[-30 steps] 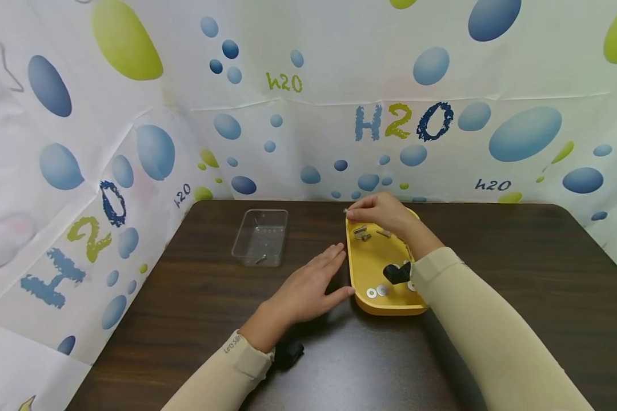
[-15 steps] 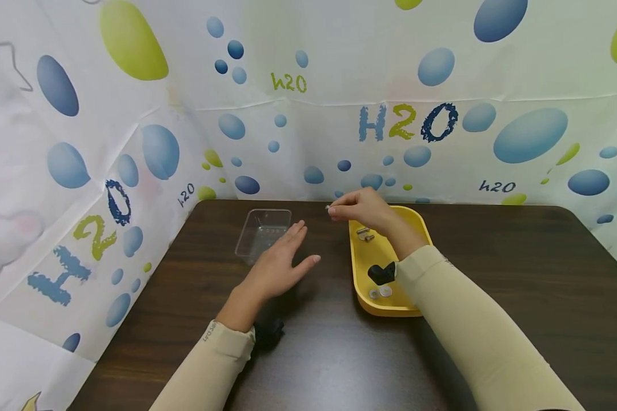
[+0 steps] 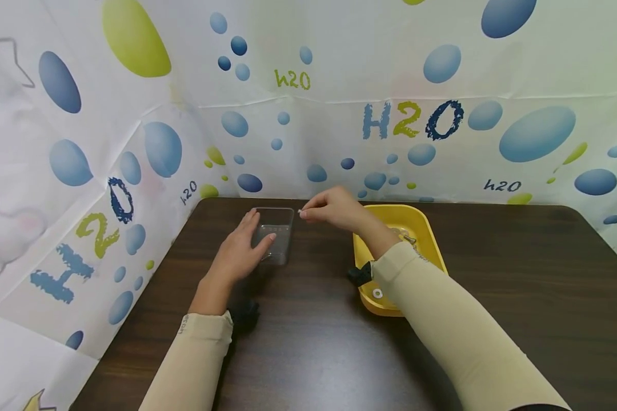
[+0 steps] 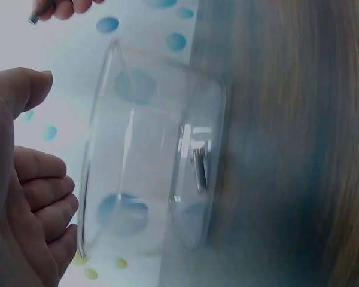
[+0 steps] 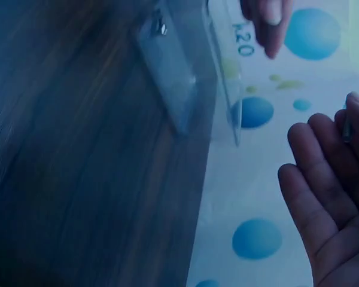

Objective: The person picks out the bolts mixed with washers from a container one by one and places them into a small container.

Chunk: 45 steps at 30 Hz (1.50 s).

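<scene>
My right hand (image 3: 336,210) pinches a small metal bolt (image 4: 40,12) between thumb and fingertips, in the air just right of a clear plastic box (image 3: 291,231). The bolt's far end is hidden by the fingers. My left hand (image 3: 233,256), fingers extended and thumb apart, is at the box's left side; whether it touches the rim I cannot tell. Inside the box lies another metal bolt (image 4: 200,170), seen through the wall in the left wrist view. A yellow tray (image 3: 398,212) sits under my right forearm, holding bolts (image 3: 409,238) and a flat washer (image 3: 377,293).
The dark wooden table (image 3: 298,342) ends at a printed white curtain (image 3: 319,137) behind and to the left. My right sleeve (image 3: 442,319) covers part of the tray. Both wrist views are somewhat blurred.
My right hand has carried the bolt leftward from over the tray to beside the clear box. The left hand has moved left from the tray's edge to the box's far side.
</scene>
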Each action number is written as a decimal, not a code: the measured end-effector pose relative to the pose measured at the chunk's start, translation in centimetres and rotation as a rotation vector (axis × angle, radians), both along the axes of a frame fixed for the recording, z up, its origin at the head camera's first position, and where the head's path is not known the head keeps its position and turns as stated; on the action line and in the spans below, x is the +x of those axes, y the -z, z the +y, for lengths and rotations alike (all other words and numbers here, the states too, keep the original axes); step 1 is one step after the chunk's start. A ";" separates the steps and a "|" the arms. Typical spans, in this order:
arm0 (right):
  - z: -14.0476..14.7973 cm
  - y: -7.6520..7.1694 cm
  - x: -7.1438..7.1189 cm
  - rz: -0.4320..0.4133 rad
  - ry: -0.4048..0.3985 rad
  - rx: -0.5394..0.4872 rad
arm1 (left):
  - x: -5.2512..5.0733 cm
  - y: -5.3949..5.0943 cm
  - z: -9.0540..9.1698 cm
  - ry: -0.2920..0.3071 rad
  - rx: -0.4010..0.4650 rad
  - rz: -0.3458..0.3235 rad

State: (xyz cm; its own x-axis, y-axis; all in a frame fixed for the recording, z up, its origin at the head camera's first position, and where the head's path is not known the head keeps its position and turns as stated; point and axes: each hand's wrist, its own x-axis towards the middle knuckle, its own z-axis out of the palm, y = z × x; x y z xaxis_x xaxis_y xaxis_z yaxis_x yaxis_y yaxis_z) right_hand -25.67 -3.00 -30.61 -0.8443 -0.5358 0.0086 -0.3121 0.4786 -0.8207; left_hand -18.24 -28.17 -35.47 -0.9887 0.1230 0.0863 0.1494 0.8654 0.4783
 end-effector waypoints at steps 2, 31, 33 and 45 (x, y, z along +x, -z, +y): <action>-0.9 -0.1 0.1 0.011 -0.013 0.015 | -0.1 0.1 -0.6 -0.011 -0.003 -0.013; -8.6 2.4 1.9 0.242 -0.207 0.333 | -0.4 1.1 -3.9 0.061 0.021 -0.194; -8.7 2.5 2.1 0.270 -0.227 0.374 | -0.5 1.1 -4.0 0.066 0.025 -0.199; -9.4 2.9 2.5 0.313 -0.272 0.506 | -0.4 1.5 -4.3 0.095 0.064 -0.194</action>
